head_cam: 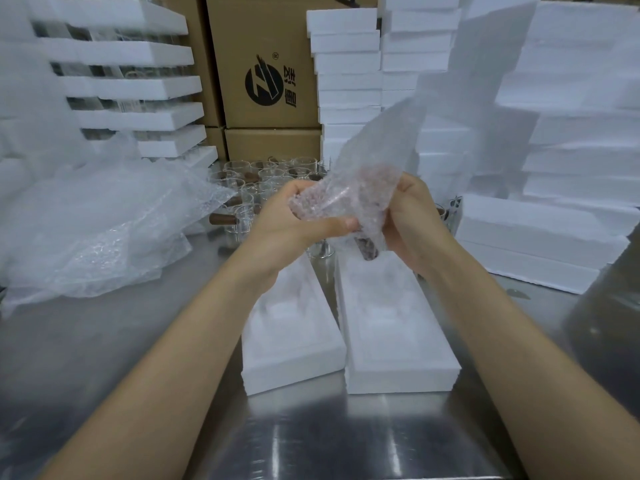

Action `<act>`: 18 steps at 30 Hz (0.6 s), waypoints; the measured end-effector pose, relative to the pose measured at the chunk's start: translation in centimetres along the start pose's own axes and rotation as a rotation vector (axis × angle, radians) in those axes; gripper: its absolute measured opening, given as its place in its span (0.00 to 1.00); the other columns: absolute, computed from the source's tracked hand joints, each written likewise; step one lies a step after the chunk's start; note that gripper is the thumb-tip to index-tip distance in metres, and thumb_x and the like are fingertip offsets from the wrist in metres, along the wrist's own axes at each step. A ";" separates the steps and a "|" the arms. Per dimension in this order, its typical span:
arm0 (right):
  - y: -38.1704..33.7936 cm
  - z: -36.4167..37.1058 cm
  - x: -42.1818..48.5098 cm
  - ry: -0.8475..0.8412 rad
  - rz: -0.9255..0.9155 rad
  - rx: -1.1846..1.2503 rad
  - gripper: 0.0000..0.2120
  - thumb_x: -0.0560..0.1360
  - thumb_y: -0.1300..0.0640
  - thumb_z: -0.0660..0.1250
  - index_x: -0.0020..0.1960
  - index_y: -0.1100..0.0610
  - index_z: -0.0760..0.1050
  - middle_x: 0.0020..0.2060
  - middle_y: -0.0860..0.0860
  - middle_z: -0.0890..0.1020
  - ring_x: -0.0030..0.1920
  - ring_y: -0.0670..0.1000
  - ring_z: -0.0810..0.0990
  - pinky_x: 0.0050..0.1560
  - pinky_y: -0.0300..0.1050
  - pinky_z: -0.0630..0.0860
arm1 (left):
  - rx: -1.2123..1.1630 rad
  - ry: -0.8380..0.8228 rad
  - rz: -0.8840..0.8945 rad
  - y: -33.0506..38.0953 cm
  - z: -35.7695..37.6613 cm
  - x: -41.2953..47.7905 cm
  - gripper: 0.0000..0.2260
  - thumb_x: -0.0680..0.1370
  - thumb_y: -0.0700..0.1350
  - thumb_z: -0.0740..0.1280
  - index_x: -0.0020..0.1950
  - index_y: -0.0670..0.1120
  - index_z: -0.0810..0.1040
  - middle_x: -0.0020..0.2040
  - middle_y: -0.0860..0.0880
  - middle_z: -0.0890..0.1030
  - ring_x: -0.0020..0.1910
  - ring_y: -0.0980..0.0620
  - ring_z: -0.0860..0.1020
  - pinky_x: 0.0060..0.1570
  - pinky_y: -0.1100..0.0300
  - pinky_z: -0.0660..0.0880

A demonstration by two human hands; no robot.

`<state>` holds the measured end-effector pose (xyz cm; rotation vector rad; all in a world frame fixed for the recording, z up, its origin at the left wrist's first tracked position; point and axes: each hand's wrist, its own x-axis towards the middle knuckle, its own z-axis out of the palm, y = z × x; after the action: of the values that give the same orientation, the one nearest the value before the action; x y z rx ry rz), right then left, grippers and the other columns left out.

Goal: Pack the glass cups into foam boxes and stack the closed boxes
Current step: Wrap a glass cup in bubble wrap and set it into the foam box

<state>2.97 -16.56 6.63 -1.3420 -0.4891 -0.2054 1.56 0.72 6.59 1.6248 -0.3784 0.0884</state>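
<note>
— Two hands raised over the middle of the bench [311,438]?
— Yes: left hand [294,216] and right hand [412,216] close together, both busy with one glass cup [329,202] swathed in a bubble wrap sheet [374,150]. Forearms bare, reaching in from the front edge.
— Grip?
— Left hand curled round the wrapped cup, thumb laid across the near side, fingers behind. Right hand clutching the wrap from the other side, fingers bent into it. Loose end of the sheet standing up above both hands.
— Any of the cup itself showing?
— Only dimly through the bubbles, plus a brown handle [367,249] poking out underneath, pointing down.
— And below that?
— Open, side by side near the front edge of the bench: left foam box [294,362] and right foam box [398,372], long sides nearly touching, moulded hollows facing up. Bundle held in the air just over their far ends. Inside of the hollows too white and blurred to read.
— Farther back?
— Toward the back edge, behind the hands, a cluster of bare glasses [270,174] with brown handles. Along the left edge, a heap of loose wrap [104,220]. At the right edge, closed foam boxes [536,237] stacked, taller foam stacks [346,81] behind them, cardboard cartons [266,64] against the back, the middle one printed with a dark round logo, foam trays [138,84] tiered at the back left corner.
</note>
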 end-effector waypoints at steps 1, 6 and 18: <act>0.0 -0.2 0.1 0.022 -0.001 0.018 0.16 0.75 0.68 0.63 0.42 0.52 0.84 0.40 0.52 0.86 0.42 0.52 0.85 0.40 0.44 0.81 | -0.002 -0.032 0.005 0.0 0.0 -0.1 0.28 0.59 0.49 0.81 0.56 0.51 0.75 0.46 0.56 0.85 0.44 0.59 0.83 0.37 0.70 0.76; 0.0 -0.3 0.5 0.249 -0.068 -0.085 0.10 0.72 0.67 0.70 0.42 0.52 0.83 0.39 0.51 0.85 0.41 0.53 0.85 0.39 0.46 0.81 | 0.036 -0.216 0.004 0.3 0.2 -0.4 0.28 0.61 0.49 0.81 0.58 0.50 0.75 0.51 0.53 0.84 0.50 0.54 0.83 0.49 0.63 0.79; -0.9 -2.6 0.0 -0.334 0.333 0.188 0.08 0.71 0.59 0.67 0.45 0.54 0.85 0.43 0.51 0.85 0.46 0.50 0.84 0.46 0.44 0.80 | 0.110 -0.546 -0.040 0.8 -0.1 -1.2 0.31 0.61 0.46 0.81 0.61 0.61 0.75 0.61 0.62 0.79 0.58 0.60 0.79 0.55 0.66 0.75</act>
<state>3.16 -19.25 7.06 -1.2557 -0.5403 0.3374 0.21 1.00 7.05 1.7516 -0.7678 -0.3788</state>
